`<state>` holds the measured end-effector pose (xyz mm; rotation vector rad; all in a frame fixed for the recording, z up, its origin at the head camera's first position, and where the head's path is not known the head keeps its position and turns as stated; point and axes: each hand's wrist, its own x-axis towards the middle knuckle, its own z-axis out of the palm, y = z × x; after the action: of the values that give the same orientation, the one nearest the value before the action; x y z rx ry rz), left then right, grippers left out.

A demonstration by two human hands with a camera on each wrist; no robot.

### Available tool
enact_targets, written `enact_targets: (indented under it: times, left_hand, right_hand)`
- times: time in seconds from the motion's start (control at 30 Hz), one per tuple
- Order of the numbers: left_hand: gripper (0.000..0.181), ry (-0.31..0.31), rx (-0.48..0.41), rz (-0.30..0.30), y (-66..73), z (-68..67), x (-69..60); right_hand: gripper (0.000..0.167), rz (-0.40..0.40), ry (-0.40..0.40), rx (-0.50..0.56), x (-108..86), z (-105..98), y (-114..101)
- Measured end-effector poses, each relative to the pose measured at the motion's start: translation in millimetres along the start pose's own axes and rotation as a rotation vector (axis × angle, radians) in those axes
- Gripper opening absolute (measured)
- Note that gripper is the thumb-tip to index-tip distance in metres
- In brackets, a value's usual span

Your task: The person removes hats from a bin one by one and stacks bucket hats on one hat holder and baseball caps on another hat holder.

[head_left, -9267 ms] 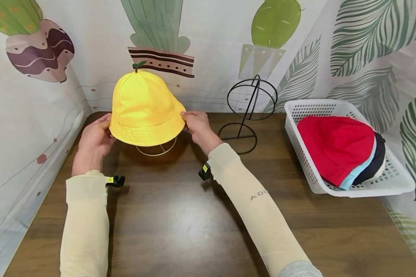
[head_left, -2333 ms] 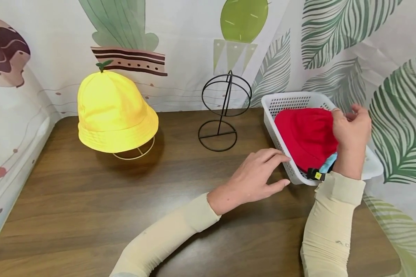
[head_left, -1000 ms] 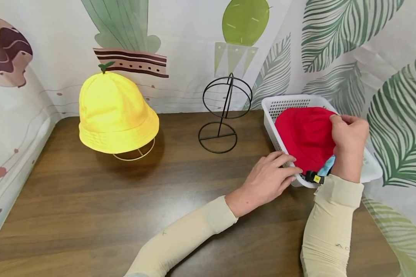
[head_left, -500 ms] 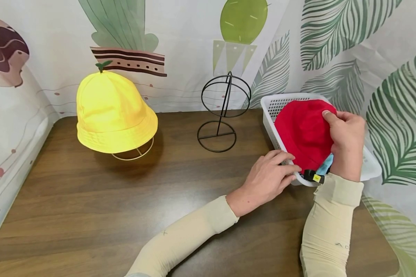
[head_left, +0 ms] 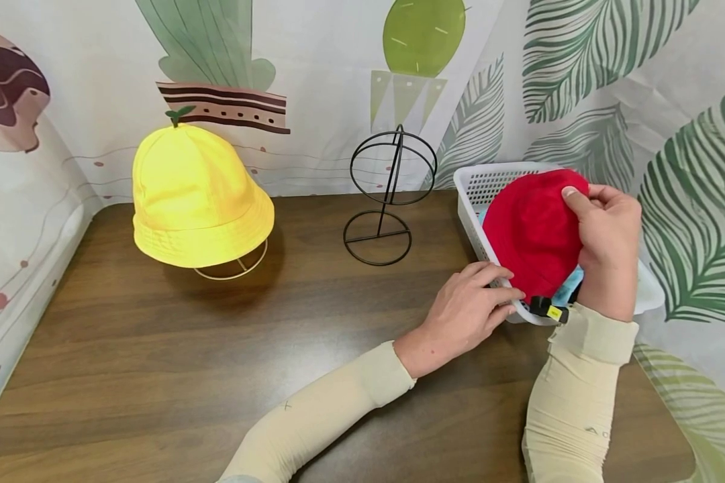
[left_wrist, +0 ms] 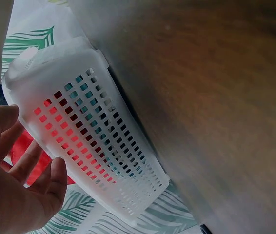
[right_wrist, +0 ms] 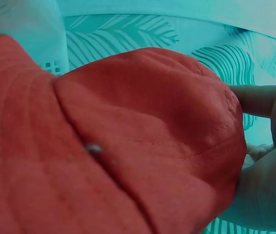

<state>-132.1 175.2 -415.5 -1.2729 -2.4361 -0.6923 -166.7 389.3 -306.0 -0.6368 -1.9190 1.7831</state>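
In the head view my right hand [head_left: 610,231] pinches the crown of a red bucket hat [head_left: 534,225] between thumb and fingers. The hat is tilted, partly lifted inside a white perforated basket [head_left: 472,225]. Seen by the right wrist camera, the red crown and stitched brim [right_wrist: 26,141] fill most of the frame. My left hand [head_left: 459,312] rests its fingers on the basket's near left rim, close to the hat's brim. Under the red hat shows a light blue hat [head_left: 564,290]. Any darker hat below is mostly hidden.
A yellow bucket hat [head_left: 196,201] with a green sprout sits on a gold wire stand [head_left: 232,275] at the left of the wooden table [head_left: 217,362]. Between it and the basket stands a bare black wire hat stand [head_left: 382,218]. A printed cloth backdrop rises behind.
Both hands have gone from the yellow hat to the basket. My right hand has taken hold of the red hat and raised its crown slightly; the left has reached the rim.
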Motion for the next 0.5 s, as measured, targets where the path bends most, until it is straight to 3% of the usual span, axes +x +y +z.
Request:
enact_targets:
  times: [0.17, 0.5]
  left_hand:
    - [0.028, -0.007, -0.003, -0.008, 0.6, -0.2, 0.1]
    - [0.026, 0.002, -0.008, 0.000, -0.5, -0.8, 0.6]
  right_hand:
    - [0.011, -0.044, -0.040, 0.066, -5.4, -1, -3]
    - [0.007, -0.123, -0.046, 0.251, -13.5, 1, -11]
